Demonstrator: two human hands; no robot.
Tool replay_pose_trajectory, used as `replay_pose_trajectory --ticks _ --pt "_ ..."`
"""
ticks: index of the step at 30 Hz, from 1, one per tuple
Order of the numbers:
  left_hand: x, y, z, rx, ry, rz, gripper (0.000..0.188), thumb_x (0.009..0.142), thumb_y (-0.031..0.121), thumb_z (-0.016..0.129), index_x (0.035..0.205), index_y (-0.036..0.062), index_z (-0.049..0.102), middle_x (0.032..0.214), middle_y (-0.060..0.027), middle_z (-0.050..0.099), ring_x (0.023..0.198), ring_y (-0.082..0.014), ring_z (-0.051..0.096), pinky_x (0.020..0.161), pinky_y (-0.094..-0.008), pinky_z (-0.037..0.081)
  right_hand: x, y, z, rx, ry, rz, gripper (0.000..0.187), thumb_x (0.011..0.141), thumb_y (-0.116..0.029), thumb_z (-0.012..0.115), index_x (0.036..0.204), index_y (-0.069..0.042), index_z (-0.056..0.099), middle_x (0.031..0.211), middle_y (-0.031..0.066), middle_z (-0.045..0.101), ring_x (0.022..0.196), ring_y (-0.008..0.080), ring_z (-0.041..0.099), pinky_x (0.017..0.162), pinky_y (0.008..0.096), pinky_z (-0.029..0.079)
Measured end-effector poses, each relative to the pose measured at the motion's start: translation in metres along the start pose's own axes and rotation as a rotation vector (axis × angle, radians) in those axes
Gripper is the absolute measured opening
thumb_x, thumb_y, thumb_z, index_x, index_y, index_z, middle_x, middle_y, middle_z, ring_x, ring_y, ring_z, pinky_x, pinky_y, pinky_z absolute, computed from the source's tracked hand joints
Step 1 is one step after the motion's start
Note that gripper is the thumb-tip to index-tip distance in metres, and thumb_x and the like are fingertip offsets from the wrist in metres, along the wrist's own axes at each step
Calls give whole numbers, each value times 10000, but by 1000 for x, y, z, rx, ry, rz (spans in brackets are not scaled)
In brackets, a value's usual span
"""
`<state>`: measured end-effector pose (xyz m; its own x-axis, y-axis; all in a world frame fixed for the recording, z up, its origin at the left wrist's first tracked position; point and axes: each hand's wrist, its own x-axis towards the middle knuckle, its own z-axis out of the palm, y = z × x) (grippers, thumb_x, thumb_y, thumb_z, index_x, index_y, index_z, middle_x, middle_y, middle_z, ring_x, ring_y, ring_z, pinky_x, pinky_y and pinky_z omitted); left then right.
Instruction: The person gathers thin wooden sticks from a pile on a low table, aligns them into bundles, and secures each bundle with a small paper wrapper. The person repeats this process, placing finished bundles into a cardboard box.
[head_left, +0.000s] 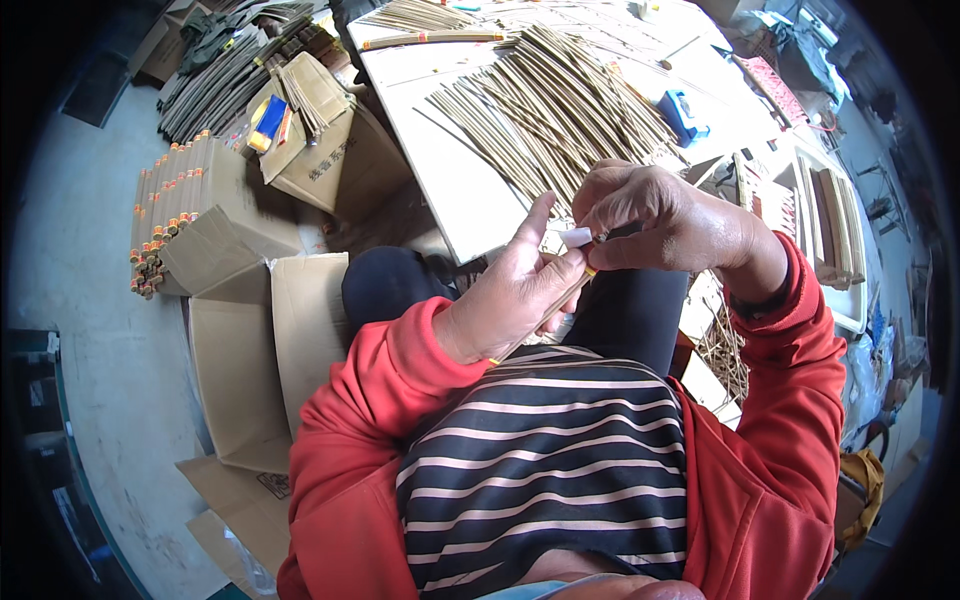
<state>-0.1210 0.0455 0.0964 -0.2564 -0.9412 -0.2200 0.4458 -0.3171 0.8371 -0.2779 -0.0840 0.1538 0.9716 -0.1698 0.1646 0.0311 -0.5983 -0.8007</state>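
My left hand is closed around a thin bundle of brown incense sticks, with its index finger pointing up and away. The bundle slants from my left wrist up to my right fingertips, and yellow shows at both its ends. At the upper end my right hand pinches a small white paper strip, its fingers curled close to the left thumb. How far the paper goes round the sticks is hidden by the fingers. Beyond my hands, a broad heap of loose incense sticks lies on the white table.
A blue tape dispenser stands right of the heap. On the left are an open cardboard box, stacked banded bundles and another carton. A white tray with stick bundles is at the right. The table edge runs just beyond my knees.
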Motion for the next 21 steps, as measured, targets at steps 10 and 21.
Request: replay_pose_trajectory --ticks 10,21 --pt "-2 11 6 -47 92 -70 590 923 180 359 1413 147 32 755 -123 523 567 -147 506 469 -232 429 -5 -5 7 -444 162 -289 226 645 -134 713 859 -72 672 784 40 517 801 226 502 710 347 410" --pt "-3 8 0 -138 -7 -13 473 950 305 372 1382 182 224 830 -77 522 591 -130 506 444 -225 416 -2 -5 8 -489 212 -512 216 637 -75 686 848 -55 643 805 55 521 825 265 532 681 361 444"
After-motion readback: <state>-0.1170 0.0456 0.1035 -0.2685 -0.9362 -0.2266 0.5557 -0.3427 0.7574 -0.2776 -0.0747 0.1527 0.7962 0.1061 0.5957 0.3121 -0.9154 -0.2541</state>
